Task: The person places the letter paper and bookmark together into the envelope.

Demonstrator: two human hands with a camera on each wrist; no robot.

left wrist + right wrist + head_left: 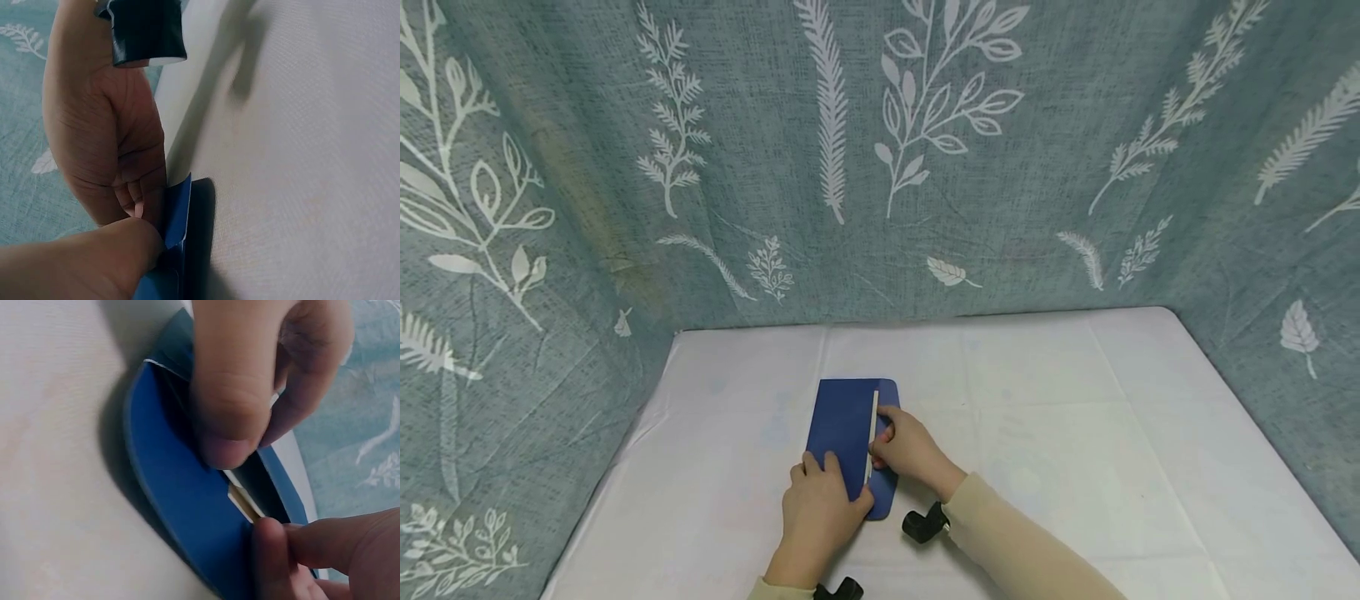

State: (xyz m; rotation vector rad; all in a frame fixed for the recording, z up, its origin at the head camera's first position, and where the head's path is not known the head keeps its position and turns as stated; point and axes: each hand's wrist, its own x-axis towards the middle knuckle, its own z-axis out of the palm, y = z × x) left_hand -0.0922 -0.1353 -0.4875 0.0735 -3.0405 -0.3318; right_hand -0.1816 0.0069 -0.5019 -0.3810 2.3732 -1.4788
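Note:
A dark blue envelope (842,417) lies on the white table, its flap (175,500) opened out to the right. Along its mouth shows the thin edge of a cream card (872,425), mostly hidden inside. My left hand (822,507) holds the envelope's near end, fingers over the top and thumb at the mouth. From the right, my right hand (913,448) pinches at the card's edge with thumb and fingers. Up close in the right wrist view, the card (242,503) sits between the left thumb and the right fingertips, and the mouth gapes a little.
The white-covered table (1075,450) extends to both sides of the envelope. Behind and beside it hangs a grey-green curtain (865,258) with white leaf prints. A black wrist camera mount (925,523) sits by the right wrist, another (842,589) by the left.

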